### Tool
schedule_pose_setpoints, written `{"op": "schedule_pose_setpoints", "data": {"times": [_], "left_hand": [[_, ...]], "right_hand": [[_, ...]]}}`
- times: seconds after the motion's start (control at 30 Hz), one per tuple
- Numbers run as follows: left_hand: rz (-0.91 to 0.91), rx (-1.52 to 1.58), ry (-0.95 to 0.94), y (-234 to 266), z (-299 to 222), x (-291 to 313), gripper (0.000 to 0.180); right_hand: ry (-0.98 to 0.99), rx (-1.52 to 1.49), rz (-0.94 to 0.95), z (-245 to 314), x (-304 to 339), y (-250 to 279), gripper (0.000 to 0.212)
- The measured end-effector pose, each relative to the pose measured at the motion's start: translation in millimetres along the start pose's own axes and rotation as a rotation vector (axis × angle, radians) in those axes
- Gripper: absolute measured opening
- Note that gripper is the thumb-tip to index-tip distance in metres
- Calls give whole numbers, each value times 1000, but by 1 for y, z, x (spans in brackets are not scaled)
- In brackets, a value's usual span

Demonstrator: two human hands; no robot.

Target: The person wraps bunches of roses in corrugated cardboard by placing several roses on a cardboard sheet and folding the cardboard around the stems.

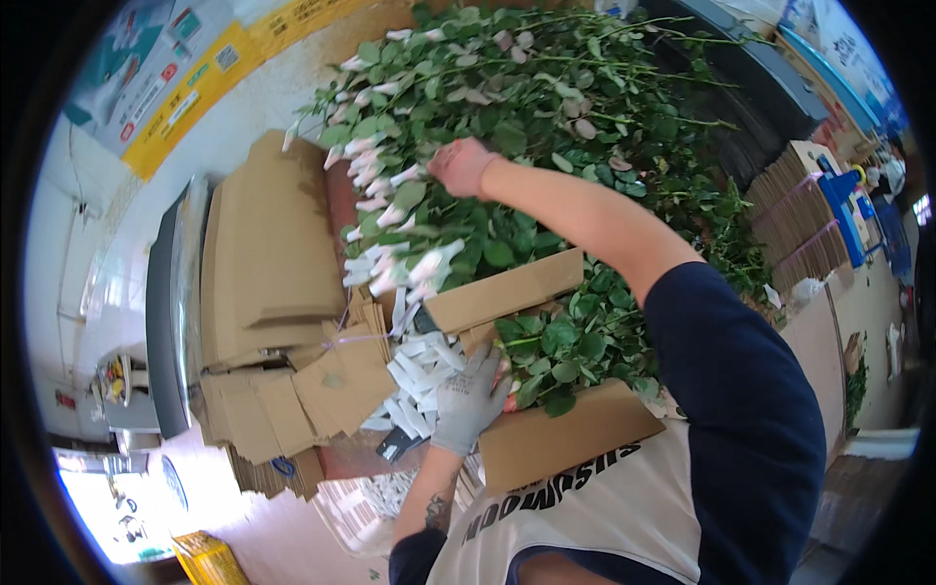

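My right hand (462,167) reaches over a large pile of rose stems, its fingers closed just behind a rose bud (408,175) in a white sleeve. More sleeved buds (429,268) point left along the pile's edge. My left hand (466,402), in a grey glove, lies with fingers stretched against reddish flower heads (505,380) at the end of an open cardboard box (565,439). Leafy rose stems (585,336) lie inside that box, between its raised flaps. Loose white sleeves (421,366) are heaped beside my left hand.
Flattened cardboard pieces (283,405) and a large upright cardboard sheet (263,234) stand to the left. A small black object (398,445) lies near my left wrist. At right are a tied cardboard stack (795,219) and a blue tool (846,210). A yellow crate (209,559) sits lower left.
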State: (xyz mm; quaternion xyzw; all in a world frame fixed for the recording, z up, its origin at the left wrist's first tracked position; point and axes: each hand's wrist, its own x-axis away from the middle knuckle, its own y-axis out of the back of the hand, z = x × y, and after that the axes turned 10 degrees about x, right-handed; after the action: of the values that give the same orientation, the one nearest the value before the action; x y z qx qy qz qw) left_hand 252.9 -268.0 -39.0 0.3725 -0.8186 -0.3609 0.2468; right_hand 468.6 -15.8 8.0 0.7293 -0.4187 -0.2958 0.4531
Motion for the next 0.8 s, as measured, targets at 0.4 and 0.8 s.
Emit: {"op": "schedule_pose_setpoints", "data": {"times": [0.4, 0.8], "left_hand": [[-106, -76, -160, -19, 17, -4, 48], [-56, 71, -107, -14, 1, -11, 50]], "right_hand": [[-450, -133, -282, -96, 57, 117, 26], [-1002, 267, -1087, -440, 585, 209, 31]]}}
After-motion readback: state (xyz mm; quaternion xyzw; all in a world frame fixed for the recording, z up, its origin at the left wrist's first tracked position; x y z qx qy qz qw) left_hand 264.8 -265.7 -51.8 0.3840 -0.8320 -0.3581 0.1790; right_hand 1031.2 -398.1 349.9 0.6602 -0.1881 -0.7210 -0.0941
